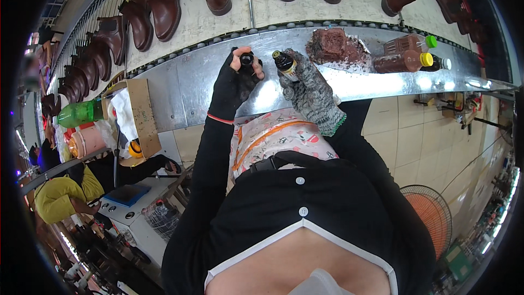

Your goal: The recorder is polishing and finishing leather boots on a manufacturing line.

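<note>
My left hand [236,79], in a black fingerless glove with a red wristband, pinches a small black cap [247,59] above the steel ledge. My right hand [308,90], in a grey knit glove, is closed around a small dark bottle [285,64] with a yellow band, its open neck tilted toward the cap. The two hands sit close together over the metal shelf [185,84].
A brown stained rag [334,47] lies on the shelf to the right, beside two brown bottles [406,54] with green and yellow caps. Brown boots [164,3] ride the conveyor behind. At left sit a cardboard box [143,109], a green bottle [82,112] and a co-worker in yellow [63,196].
</note>
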Motion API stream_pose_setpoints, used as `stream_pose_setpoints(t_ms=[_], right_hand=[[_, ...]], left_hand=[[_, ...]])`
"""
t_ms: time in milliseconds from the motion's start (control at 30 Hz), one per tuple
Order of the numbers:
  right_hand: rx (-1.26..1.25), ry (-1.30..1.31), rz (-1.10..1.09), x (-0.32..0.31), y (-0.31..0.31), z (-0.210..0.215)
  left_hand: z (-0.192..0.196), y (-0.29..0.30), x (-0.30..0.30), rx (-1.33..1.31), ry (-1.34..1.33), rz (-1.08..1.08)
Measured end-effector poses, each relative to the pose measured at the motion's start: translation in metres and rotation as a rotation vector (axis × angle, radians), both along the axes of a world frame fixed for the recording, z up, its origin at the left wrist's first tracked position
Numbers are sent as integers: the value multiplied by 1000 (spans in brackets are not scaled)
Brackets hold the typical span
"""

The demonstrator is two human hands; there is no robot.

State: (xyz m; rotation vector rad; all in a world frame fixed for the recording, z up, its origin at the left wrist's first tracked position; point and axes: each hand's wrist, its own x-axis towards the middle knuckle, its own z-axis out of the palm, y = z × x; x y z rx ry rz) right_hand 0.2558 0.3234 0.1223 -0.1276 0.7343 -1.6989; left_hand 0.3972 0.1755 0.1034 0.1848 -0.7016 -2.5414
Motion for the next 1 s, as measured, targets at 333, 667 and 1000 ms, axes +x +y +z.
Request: stream_pose_setpoints(t_ms=[333, 667, 1000], right_hand=[[151, 362, -43, 2, 0, 15], [232, 771, 40, -10, 1, 33], [108, 1650, 38, -30, -19, 60]], left_hand=[[15, 11, -7, 222, 176, 139], [12, 14, -7, 246, 157, 188], [14, 13, -3, 237, 153, 238]])
